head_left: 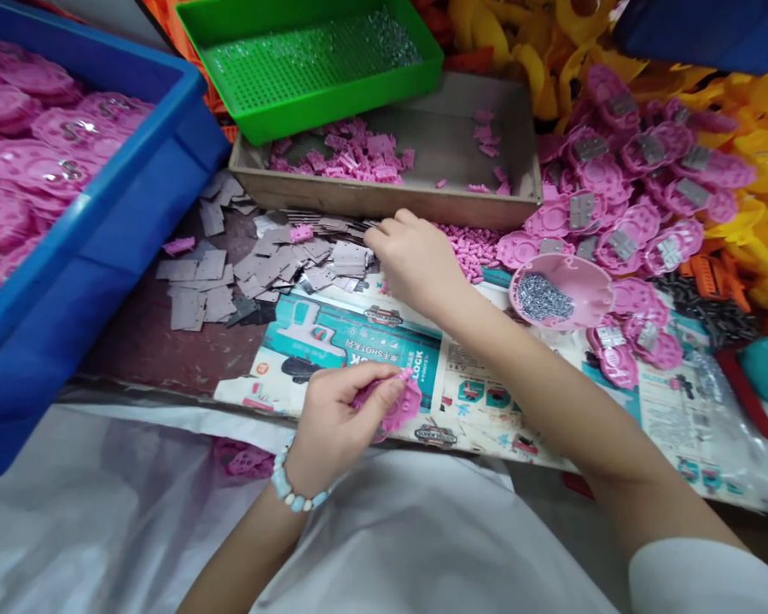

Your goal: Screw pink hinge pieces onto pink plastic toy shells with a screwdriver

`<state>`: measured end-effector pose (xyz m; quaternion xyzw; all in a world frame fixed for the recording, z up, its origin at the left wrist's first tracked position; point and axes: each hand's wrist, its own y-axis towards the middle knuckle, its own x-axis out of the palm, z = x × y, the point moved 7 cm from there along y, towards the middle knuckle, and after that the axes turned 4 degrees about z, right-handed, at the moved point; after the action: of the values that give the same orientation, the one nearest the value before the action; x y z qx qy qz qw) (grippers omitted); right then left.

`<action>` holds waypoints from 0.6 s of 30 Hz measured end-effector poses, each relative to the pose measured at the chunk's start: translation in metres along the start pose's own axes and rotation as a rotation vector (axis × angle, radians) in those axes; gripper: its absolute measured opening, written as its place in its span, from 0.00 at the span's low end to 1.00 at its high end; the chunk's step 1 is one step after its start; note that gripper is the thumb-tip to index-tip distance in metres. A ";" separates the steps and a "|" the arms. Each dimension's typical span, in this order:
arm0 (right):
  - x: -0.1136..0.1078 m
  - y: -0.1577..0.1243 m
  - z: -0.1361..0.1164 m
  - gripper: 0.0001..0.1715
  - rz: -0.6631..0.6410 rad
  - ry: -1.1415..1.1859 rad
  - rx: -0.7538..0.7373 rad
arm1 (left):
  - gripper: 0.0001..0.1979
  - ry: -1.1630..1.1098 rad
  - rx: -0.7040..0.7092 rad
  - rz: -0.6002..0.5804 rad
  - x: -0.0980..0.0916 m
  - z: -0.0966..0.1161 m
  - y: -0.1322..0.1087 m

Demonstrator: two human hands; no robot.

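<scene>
My left hand (342,409), with a beaded bracelet at its wrist, grips a pink plastic part (404,406) between thumb and fingers, just over the table's front edge. A small pink piece sticks up at the part's top. My right hand (419,260) is reached forward, fingers curled down at the right end of the grey metal plates (272,264). Its fingertips are mostly hidden, so whatever they pinch does not show. Right beside that hand lies a heap of small pink pegs (472,252).
Behind the plates stands a shallow tray (384,198) of small pink pieces, under a green basket (320,94). A blue bin (134,162) of pink parts is at left. Right are a pink bowl (592,294) of screws and piled pink parts (627,230) with metal plates.
</scene>
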<state>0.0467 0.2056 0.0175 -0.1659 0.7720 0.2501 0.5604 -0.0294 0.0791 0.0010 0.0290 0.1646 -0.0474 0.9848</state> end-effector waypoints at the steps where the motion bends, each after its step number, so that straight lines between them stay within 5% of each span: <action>1: -0.008 -0.005 0.002 0.17 0.024 0.000 0.008 | 0.08 0.000 -0.006 0.009 -0.001 0.000 0.000; 6: -0.037 -0.078 0.023 0.14 0.100 0.400 0.164 | 0.08 -0.025 -0.075 0.009 0.004 -0.006 0.005; 11: -0.029 -0.161 0.029 0.04 0.148 0.302 0.295 | 0.08 -0.095 -0.148 -0.034 0.018 -0.010 0.013; 14: -0.029 -0.185 0.031 0.08 0.225 0.222 0.336 | 0.08 -0.191 -0.224 -0.038 0.026 -0.014 0.017; 18: -0.026 -0.190 0.029 0.13 0.161 0.275 0.240 | 0.11 -0.295 -0.324 -0.043 0.037 -0.020 0.018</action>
<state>0.1792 0.0662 -0.0033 -0.0683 0.8763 0.1751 0.4436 0.0010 0.0951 -0.0290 -0.1406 0.0249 -0.0452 0.9887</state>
